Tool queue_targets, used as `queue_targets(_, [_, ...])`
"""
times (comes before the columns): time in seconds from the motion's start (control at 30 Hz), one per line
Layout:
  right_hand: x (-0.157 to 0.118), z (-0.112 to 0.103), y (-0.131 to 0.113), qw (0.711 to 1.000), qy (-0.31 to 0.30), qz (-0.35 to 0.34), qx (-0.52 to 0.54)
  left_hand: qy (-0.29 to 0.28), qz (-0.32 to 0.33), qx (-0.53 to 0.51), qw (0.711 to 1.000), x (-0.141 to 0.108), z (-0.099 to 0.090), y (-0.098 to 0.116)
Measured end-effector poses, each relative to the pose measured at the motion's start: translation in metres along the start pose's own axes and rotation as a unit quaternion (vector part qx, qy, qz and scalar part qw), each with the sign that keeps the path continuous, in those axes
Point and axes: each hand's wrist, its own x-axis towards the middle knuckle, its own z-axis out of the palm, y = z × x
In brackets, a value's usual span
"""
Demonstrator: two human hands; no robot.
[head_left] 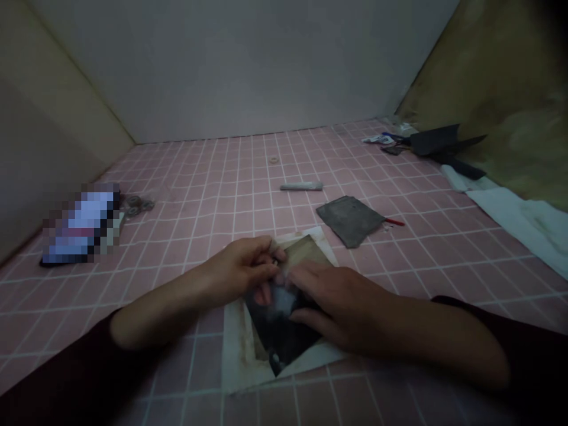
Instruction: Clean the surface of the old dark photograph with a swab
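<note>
At lower centre, a flat, dark, smooth square (284,343) with a dull brownish upper part lies cornerwise on a white sheet (234,355) with rusty stains. Both hands partly cover it: the left hand (246,266) with thumb and fingertips drawn close, the right hand (337,302) with fingers bent; blur hides whether either grips anything. Right of centre rests a rough grey piece (350,219), a red stick (394,222) at its corner. Farther up lie a slim grey bar (302,186), then a small pale ring (274,160), on pink gridded covering (190,225).
</note>
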Motion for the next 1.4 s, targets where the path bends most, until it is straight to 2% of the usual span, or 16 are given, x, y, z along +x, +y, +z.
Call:
queue_targets(0.1, [-0.0004, -0.0008, -0.0003, 1.000, -0.003, -0.005, 0.007, -0.037, -0.048, 0.001, 0.998, -0.0018, -0.0017, 0.0003])
queue_targets(0.27, [-0.0005, -0.0016, -0.0014, 1.000, -0.004, 0.001, 0.012, 0.019, 0.045, -0.015, 0.999, 0.0014, 0.0021, -0.0012])
queue_targets(0.3, [-0.0003, -0.0018, -0.0016, 1.000, -0.007, 0.001, 0.013, 0.014, 0.040, -0.015, 0.999, 0.0006, 0.0022, -0.0008])
queue_targets(0.47, [0.0005, -0.0024, -0.0014, 1.000, -0.012, -0.007, -0.003, -0.046, -0.063, -0.012, 0.997, -0.0070, 0.0000, 0.0022])
queue_targets(0.63, [0.0000, -0.0022, -0.0012, 1.000, -0.007, -0.001, 0.002, 0.017, 0.030, -0.014, 0.999, -0.0010, 0.0038, -0.0002])
queue_targets(0.83, [-0.0004, -0.0020, -0.0012, 1.000, -0.009, -0.010, -0.007, -0.041, -0.045, 0.005, 0.998, -0.0069, 0.0017, -0.0001])
queue_targets(1.0, [-0.0003, -0.0006, -0.0008, 1.000, -0.004, -0.003, -0.002, 0.027, 0.039, -0.002, 0.999, -0.0008, 0.0042, -0.0001])
queue_targets(1.07, [-0.0003, -0.0013, -0.0013, 1.000, -0.011, -0.002, -0.001, 0.010, 0.014, 0.001, 1.000, -0.0019, 0.0038, -0.0001])
queue_targets(1.13, [-0.0003, -0.0021, -0.0017, 1.000, -0.013, -0.007, -0.004, -0.035, -0.035, 0.004, 0.999, -0.0047, 0.0028, -0.0002])
queue_targets(1.2, [-0.0005, -0.0021, -0.0017, 1.000, -0.011, -0.010, -0.006, -0.048, -0.050, 0.004, 0.998, -0.0055, 0.0029, -0.0007])
queue_targets(1.3, [-0.0007, -0.0008, -0.0009, 1.000, -0.006, -0.005, -0.007, 0.013, 0.019, 0.005, 1.000, -0.0009, 0.0052, -0.0015])
queue_targets(1.37, [-0.0007, -0.0002, -0.0005, 1.000, -0.004, -0.007, -0.005, 0.024, 0.050, 0.006, 0.998, 0.0013, 0.0060, -0.0013])
queue_targets(1.4, [-0.0006, -0.0001, -0.0004, 1.000, -0.004, -0.010, -0.005, 0.016, 0.045, 0.007, 0.999, 0.0010, 0.0056, -0.0008])
